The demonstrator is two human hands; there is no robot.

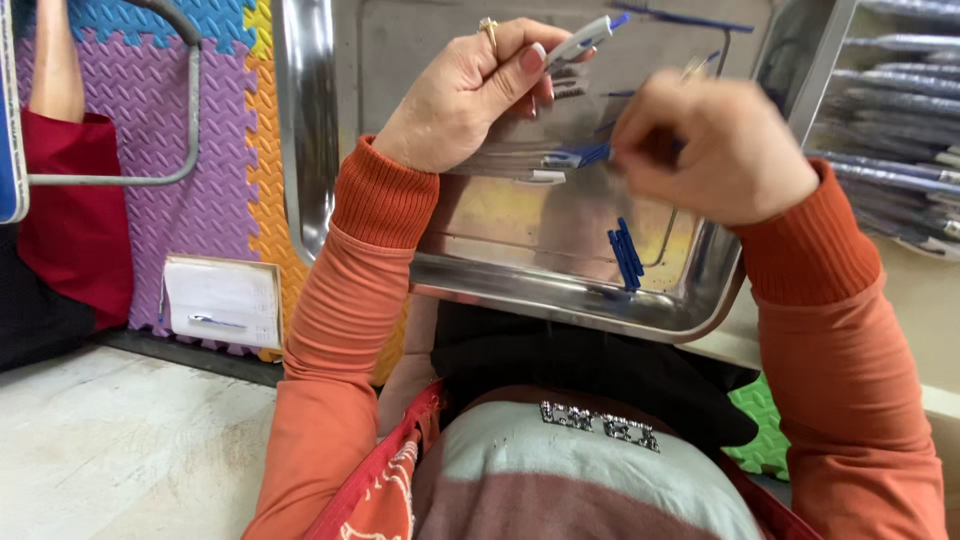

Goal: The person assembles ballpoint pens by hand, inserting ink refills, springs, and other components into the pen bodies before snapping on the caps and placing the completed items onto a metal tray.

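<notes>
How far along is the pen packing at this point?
Done, by the look of it: packed clear sleeves stacked on the right. In hand: the left hand holds a clear sleeve and a white pen, while the right hand pinches at the sleeve's edge. Left: loose blue pen caps in the steel tray.

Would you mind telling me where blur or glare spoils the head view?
Head view: the right hand is motion-blurred, its fingers indistinct; the left hand and the white pen it holds are sharper; the steel tray shows bright glare along its rim and warm reflections on its floor; the blue caps stay crisp.
</notes>
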